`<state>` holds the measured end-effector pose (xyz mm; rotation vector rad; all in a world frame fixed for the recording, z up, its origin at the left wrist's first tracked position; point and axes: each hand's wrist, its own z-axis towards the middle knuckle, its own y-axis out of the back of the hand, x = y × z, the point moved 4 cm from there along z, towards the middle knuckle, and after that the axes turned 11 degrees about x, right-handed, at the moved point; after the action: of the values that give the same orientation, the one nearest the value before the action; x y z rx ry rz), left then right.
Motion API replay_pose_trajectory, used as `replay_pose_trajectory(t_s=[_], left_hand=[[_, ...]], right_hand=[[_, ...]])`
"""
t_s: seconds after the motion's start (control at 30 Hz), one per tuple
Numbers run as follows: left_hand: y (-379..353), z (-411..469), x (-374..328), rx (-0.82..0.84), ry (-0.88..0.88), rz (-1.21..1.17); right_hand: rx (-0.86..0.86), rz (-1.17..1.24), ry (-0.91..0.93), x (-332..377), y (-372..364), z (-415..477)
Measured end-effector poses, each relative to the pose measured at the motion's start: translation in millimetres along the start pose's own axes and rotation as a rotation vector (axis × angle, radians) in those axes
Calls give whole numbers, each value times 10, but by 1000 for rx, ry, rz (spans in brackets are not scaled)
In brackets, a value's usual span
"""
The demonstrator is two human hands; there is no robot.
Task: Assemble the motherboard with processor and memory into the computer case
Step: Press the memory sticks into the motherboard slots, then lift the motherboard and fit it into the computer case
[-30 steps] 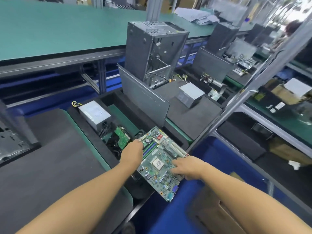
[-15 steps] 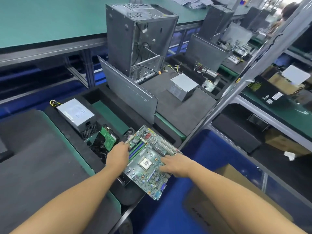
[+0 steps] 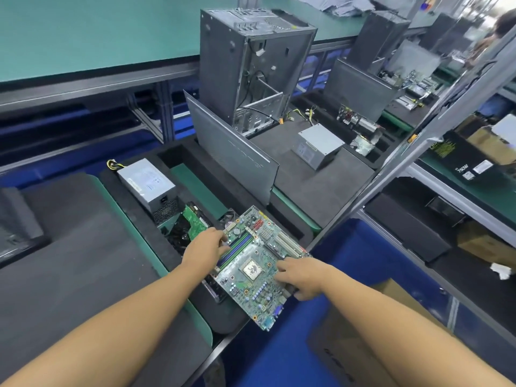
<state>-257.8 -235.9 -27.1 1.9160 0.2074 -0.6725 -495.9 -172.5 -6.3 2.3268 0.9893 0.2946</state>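
Hardly shifting since before: motherboard [image 3: 251, 289] is staying over the foam tray [image 3: 231, 317] at the desk edge, well apart from the computer case [image 3: 251, 71]. Left hand [image 3: 205, 247] is curling over the memory-slot edge and right hand [image 3: 301, 275] is pinching the opposite edge. Likely stiff, light, fragile: grip bare edges only.

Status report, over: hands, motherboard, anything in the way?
Gripping motherboard edges: left hand, right hand. Not yet in computer case. Leaning side panel between.

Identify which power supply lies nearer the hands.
The left power supply, beside the green card; the right power supply sits beyond the leaning panel.
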Motion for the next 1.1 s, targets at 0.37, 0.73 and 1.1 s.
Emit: replay_pose_trajectory(t_s=[0.37, 0.73, 1.1], left_hand=[[579, -717, 585, -118, 137, -88], [1364, -2380, 1977, -497, 423, -227], [2012, -4294, 3136, -1478, 911, -492]], right_hand=[[-405, 294, -65, 579, 1034, 375], [-657, 649, 196, 2165, 2479, 1127], [-817, 1235, 312, 3119, 3812, 1566]])
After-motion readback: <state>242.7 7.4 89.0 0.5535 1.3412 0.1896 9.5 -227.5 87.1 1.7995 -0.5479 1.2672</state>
